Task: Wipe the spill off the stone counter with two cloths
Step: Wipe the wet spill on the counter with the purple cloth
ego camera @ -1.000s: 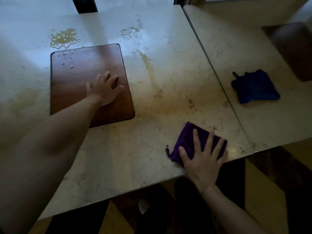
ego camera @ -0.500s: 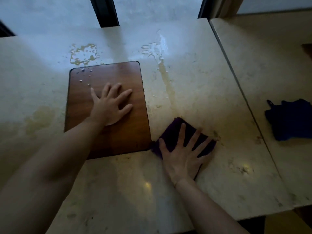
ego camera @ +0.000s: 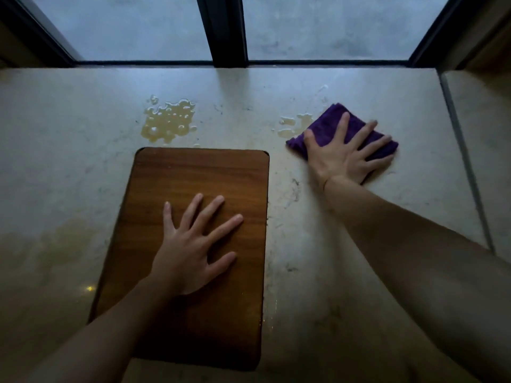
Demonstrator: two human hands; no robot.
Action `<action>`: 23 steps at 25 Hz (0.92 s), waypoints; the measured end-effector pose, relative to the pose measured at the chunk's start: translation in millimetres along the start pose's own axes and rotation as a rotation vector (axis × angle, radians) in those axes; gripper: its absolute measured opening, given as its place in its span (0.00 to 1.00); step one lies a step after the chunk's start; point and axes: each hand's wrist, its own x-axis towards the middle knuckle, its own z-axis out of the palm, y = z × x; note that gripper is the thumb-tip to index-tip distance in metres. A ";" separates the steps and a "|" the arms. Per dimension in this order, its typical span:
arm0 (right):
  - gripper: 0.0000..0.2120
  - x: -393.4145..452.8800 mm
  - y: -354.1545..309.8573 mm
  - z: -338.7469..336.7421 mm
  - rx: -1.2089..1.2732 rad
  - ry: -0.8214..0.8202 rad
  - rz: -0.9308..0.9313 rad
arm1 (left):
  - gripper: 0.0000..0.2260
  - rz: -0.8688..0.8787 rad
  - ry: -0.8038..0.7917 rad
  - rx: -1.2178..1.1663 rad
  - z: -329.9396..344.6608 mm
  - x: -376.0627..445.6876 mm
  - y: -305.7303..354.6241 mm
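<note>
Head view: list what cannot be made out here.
- Second cloth: outside the head view.
- Stone counter beneath the purple cloth: covered by cloth and right hand, so any spill there is hidden.
- Wooden board, near end: hidden by the left hand and forearm.

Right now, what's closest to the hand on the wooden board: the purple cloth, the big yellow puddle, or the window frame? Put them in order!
From the left hand on the wooden board:
1. Big yellow puddle, just past the board's far edge.
2. Purple cloth, off to the right under the right hand.
3. Window frame, at the very back.
</note>
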 end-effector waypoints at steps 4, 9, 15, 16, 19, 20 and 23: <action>0.43 81.3 -29.3 -17.6 -0.063 -0.059 -0.196 | 0.32 0.015 0.005 0.010 0.1 -1.5 -0.7; 0.40 131.4 -58.8 -28.1 -0.154 -0.121 -0.665 | 0.31 0.034 0.022 -0.006 0.2 -2.1 -1.1; 0.39 76.7 -44.7 -18.4 -0.256 -0.137 -0.961 | 0.30 0.007 -0.005 -0.016 -2.6 -4.2 1.9; 0.38 58.1 -32.8 -15.3 -0.266 -0.133 -0.974 | 0.30 0.012 -0.008 -0.018 -2.9 -6.3 3.1; 0.36 5.3 -4.3 -8.6 -0.267 -0.141 -0.975 | 0.30 -0.003 0.003 -0.038 -3.9 -2.4 -0.2; 0.36 -16.9 9.4 -8.1 -0.266 -0.141 -0.960 | 0.30 -0.001 0.004 -0.040 -4.3 -2.3 -0.3; 0.36 -95.8 57.6 0.2 -0.266 -0.125 -0.906 | 0.29 0.010 0.027 -0.035 -1.6 -3.5 0.6</action>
